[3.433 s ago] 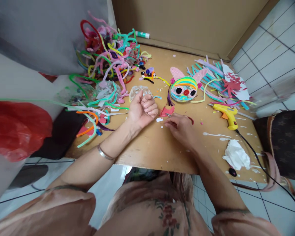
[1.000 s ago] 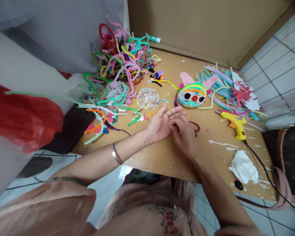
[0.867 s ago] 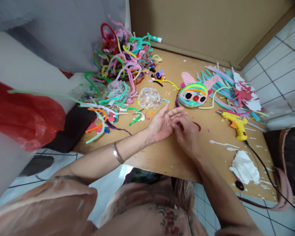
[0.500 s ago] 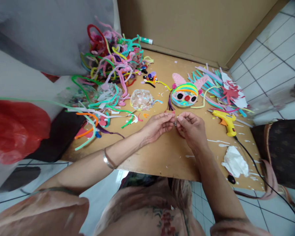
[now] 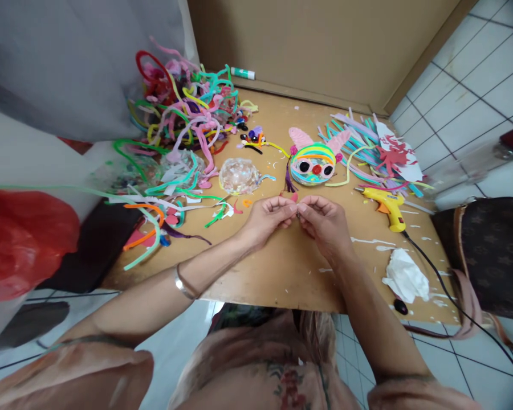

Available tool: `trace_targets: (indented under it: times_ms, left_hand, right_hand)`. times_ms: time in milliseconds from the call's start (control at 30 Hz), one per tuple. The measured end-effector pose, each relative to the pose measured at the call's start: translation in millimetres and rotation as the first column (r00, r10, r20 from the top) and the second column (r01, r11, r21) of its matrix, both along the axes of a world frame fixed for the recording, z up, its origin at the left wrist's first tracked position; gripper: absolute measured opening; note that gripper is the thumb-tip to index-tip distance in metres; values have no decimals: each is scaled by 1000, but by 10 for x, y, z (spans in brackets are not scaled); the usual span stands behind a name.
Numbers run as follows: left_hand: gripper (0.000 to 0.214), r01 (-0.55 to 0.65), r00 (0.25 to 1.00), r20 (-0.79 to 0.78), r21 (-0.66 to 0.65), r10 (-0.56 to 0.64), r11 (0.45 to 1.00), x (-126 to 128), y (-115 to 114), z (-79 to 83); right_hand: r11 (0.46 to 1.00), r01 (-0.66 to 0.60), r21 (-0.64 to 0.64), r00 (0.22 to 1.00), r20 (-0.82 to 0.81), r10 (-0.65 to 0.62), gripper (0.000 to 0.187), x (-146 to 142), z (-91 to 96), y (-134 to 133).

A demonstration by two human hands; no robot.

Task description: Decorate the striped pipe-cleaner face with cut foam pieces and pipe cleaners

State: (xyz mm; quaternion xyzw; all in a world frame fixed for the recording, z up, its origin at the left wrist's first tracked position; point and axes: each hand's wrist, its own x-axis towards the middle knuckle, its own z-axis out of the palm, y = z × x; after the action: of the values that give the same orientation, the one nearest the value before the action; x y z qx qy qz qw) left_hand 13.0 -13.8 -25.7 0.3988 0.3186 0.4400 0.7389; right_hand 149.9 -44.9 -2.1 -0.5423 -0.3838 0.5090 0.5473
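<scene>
One wooden table [image 5: 277, 273] bears workpieces. Pipe-cleaner heap [image 5: 206, 115] at far left, likely there for elbow room. Eared face [image 5: 313, 167] mid-table, within reach. Left hand [image 5: 267, 219] and right hand [image 5: 326, 224] meet, fingers closed in pinch. Glue gun [image 5: 386, 206] off right, probably to clear wrists. Tiny piece [image 5: 298, 213], mostly hidden, between both hands' fingertips: likely too small for fuller grip.

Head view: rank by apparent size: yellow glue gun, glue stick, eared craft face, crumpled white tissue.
1. Eared craft face
2. Yellow glue gun and crumpled white tissue, unranked: gun longer, tissue bulkier and nearer the camera
3. Glue stick
</scene>
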Motion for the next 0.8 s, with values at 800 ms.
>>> trace_targets:
  times_ms: [800]
  left_hand:
    - [15,-146,989,13,-130,149,981,-42,117,48]
  right_hand:
    - [768,-640,-17,654,513,557,8,104,102,-52]
